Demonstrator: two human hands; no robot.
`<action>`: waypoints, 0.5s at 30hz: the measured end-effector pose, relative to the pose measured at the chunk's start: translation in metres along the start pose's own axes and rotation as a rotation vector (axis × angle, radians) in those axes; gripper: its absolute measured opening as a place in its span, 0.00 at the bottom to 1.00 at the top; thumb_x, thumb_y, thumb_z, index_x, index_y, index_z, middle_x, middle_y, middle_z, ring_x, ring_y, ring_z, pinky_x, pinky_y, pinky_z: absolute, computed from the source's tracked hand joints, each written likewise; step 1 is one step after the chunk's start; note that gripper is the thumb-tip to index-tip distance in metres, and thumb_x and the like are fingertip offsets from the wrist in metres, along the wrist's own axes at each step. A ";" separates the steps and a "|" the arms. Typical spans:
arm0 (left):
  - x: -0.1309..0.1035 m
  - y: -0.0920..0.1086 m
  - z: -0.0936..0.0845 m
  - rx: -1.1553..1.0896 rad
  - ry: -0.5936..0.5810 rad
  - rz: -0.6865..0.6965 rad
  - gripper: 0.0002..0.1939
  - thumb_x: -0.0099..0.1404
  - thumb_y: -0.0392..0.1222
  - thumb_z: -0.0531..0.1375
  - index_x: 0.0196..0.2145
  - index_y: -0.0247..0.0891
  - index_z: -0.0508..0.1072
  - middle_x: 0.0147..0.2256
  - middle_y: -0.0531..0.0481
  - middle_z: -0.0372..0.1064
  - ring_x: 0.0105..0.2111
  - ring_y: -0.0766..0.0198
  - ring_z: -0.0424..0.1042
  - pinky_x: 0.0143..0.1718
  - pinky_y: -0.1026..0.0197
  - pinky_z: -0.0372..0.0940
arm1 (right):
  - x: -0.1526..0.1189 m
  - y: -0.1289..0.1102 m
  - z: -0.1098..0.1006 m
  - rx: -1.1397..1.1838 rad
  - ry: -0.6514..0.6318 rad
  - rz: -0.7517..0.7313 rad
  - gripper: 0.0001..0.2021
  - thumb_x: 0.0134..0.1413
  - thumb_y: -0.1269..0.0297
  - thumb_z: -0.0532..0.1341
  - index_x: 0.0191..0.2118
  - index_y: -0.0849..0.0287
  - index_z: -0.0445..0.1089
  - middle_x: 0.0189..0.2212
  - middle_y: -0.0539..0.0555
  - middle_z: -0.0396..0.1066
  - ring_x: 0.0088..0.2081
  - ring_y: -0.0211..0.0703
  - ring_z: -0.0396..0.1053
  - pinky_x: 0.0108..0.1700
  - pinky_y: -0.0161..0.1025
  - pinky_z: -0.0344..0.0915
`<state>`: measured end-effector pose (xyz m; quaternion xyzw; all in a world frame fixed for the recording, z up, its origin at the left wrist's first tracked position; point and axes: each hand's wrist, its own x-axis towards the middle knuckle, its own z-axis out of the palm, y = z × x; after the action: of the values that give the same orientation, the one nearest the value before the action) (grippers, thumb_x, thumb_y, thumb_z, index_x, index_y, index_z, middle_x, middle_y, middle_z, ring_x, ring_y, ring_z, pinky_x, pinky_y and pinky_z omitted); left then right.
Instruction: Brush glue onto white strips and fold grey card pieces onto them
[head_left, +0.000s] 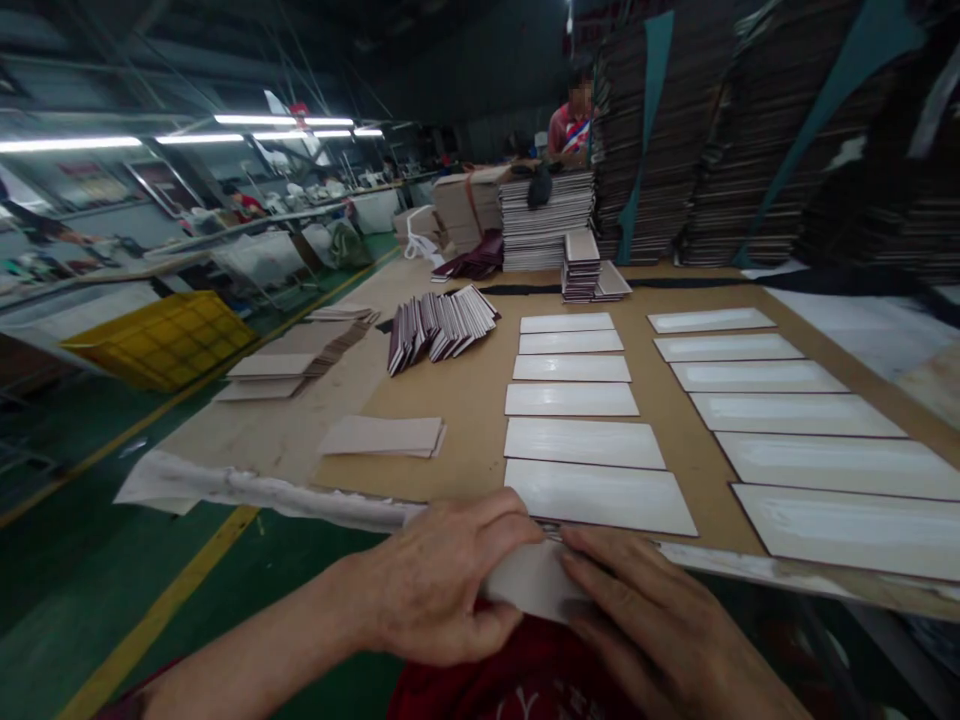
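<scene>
At the table's front edge, close to my body, a pale beige cardboard piece (541, 580) is between my two hands. My left hand (457, 570) is closed on it, thumb below and fingers over the far side. The fingers of my right hand (649, 615) press together against its right end; the right thumb is hidden. Just beyond my hands, a column of white-faced rectangular panels (600, 497) with dark edges lies on the table. A second column of such panels (847, 520) lies to the right. Flat beige strips (382, 436) rest beyond my left hand.
The brown-topped table (472, 440) carries a leaning row of maroon-and-white folded pieces (442, 325) and stacked beige boards (292, 355). Tall dark stacks (675, 150) rise behind. A yellow bin (161, 335) stands left on the green floor. A co-worker (570, 125) is at the back.
</scene>
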<state>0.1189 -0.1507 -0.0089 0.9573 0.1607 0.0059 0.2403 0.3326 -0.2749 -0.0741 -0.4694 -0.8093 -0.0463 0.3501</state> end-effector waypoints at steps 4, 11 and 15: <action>0.003 0.004 0.010 -0.006 0.022 -0.007 0.25 0.56 0.37 0.63 0.52 0.42 0.66 0.44 0.47 0.70 0.39 0.56 0.74 0.38 0.57 0.72 | -0.012 0.001 -0.007 -0.026 0.005 -0.011 0.17 0.67 0.68 0.57 0.58 0.66 0.71 0.57 0.63 0.72 0.60 0.47 0.68 0.58 0.41 0.69; 0.004 0.004 0.007 0.032 0.166 0.111 0.27 0.59 0.39 0.66 0.55 0.41 0.65 0.48 0.44 0.71 0.43 0.55 0.74 0.44 0.54 0.72 | -0.020 0.009 -0.025 -0.059 -0.043 0.028 0.19 0.65 0.68 0.59 0.60 0.60 0.70 0.57 0.60 0.72 0.57 0.48 0.71 0.57 0.41 0.71; -0.010 -0.020 0.004 0.036 0.505 -0.005 0.25 0.67 0.39 0.61 0.60 0.43 0.62 0.58 0.40 0.65 0.57 0.51 0.67 0.57 0.45 0.65 | -0.040 0.037 -0.051 -0.104 -0.012 0.261 0.22 0.65 0.58 0.60 0.63 0.47 0.66 0.60 0.52 0.69 0.56 0.49 0.72 0.58 0.44 0.72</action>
<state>0.1037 -0.1388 -0.0210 0.9291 0.2182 0.2415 0.1757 0.4011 -0.3041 -0.0691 -0.5883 -0.7401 -0.0393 0.3234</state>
